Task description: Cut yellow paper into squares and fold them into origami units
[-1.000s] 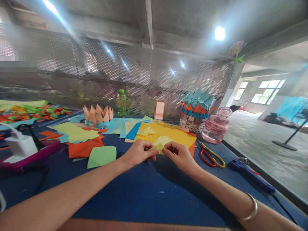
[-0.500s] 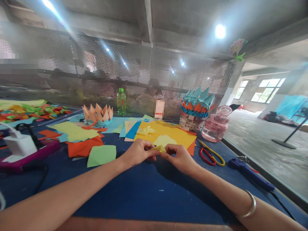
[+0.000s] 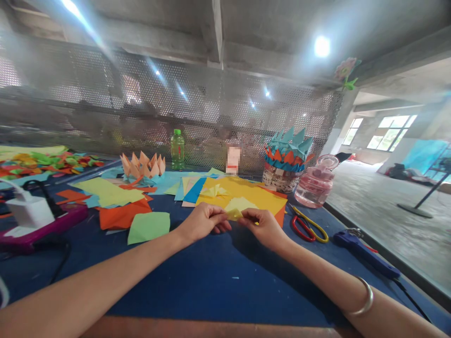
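A small folded piece of yellow paper (image 3: 234, 215) is stretched between my two hands, just above the blue tabletop. My left hand (image 3: 207, 219) pinches its left end between thumb and fingers. On the other side, my right hand (image 3: 262, 226) grips the right corner with thumb and forefinger. Behind the hands lie yellow sheets (image 3: 260, 191), with a pale yellow sheet (image 3: 243, 204) and a folded pale yellow paper piece (image 3: 215, 191) on top. A green paper square (image 3: 149, 227) rests left of my left hand.
Scissors (image 3: 310, 229), a blue-handled tool (image 3: 366, 256) with a cord and a pink bottle (image 3: 314, 187) stand or lie at right. Behind are a paper-petalled basket (image 3: 283, 173), peach folded-paper points (image 3: 143, 165) and a green-capped bottle (image 3: 177, 150). A purple power strip (image 3: 70, 218) sits left.
The yellow paper shows flatter between my fingers, and my right hand's fingers have shifted slightly along its edge. Both hands stay in nearly the same place.
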Available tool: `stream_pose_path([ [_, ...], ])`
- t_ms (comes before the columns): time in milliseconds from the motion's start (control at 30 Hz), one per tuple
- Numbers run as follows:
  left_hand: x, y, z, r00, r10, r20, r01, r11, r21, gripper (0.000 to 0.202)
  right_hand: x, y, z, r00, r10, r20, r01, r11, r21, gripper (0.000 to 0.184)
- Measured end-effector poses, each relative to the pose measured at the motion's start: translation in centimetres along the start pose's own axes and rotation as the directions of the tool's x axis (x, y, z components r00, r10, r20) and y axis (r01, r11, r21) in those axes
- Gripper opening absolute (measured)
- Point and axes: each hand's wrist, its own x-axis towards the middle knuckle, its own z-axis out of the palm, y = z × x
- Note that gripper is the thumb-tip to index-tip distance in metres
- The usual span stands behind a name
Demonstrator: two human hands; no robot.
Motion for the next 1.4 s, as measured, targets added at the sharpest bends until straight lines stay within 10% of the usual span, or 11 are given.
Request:
stream_pose_path([
  [767, -0.17, 0.17, 0.12, 0.999, 0.04, -0.033, -0.039, 0.999, 0.036, 0.023, 0.23, -0.01, 0.05, 0.996, 0.044, -0.082, -0.036, 0.995, 0.092, 0.017],
  [1400, -0.19, 0.17, 0.41, 0.994, -0.109, 0.03, 0.112, 0.919, -0.377, 0.043, -0.28, -0.72, 0.4, 0.997, -0.028, -0.068, 0.036, 0.992, 0.118, 0.009],
])
